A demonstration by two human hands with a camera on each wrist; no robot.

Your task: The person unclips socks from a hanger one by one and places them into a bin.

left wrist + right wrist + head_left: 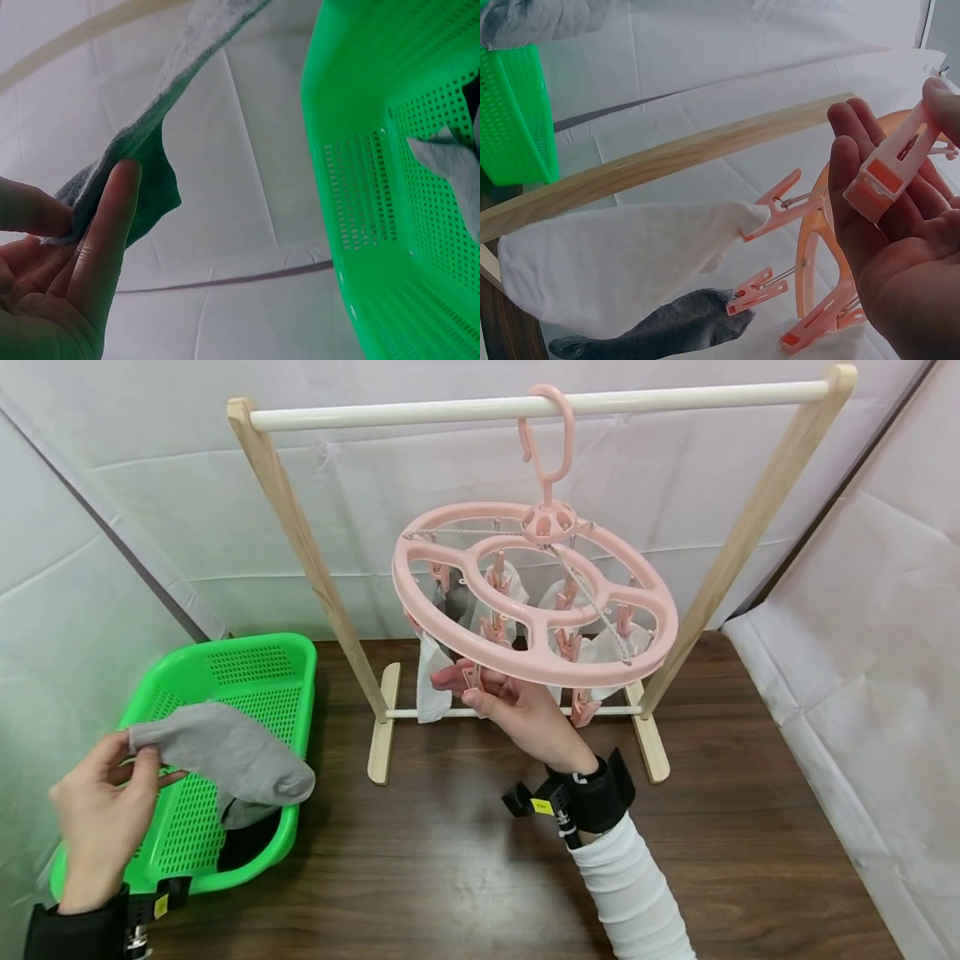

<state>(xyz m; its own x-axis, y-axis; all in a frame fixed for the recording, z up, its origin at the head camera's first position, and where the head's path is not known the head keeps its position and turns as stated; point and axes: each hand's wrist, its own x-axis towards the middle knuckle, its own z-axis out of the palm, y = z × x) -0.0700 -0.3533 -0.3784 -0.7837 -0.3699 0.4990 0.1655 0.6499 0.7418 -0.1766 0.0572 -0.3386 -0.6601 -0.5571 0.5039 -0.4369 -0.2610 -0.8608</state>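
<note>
My left hand (105, 810) pinches a grey sock (232, 752) by its cuff, thumb against fingers, over the green basket. The rest of the sock stretches off to the right in the head view. In the left wrist view, the cuff (127, 150) sits between thumb and fingers. Under the front rim of the pink round hanger (465, 631), my right hand (532, 714) holds a pink clothespin (892, 165), its thumb on one end and fingers behind. Beside that hand, a white sock (622, 262) and a dark grey sock (682, 326) hang from other clips.
The green basket (303, 652) stands at left with a black item (251, 839) inside. A white rod (420, 414) on wooden legs (300, 543) carries the hanger by its hook (566, 435). White sheets surround the dark wooden table (420, 877).
</note>
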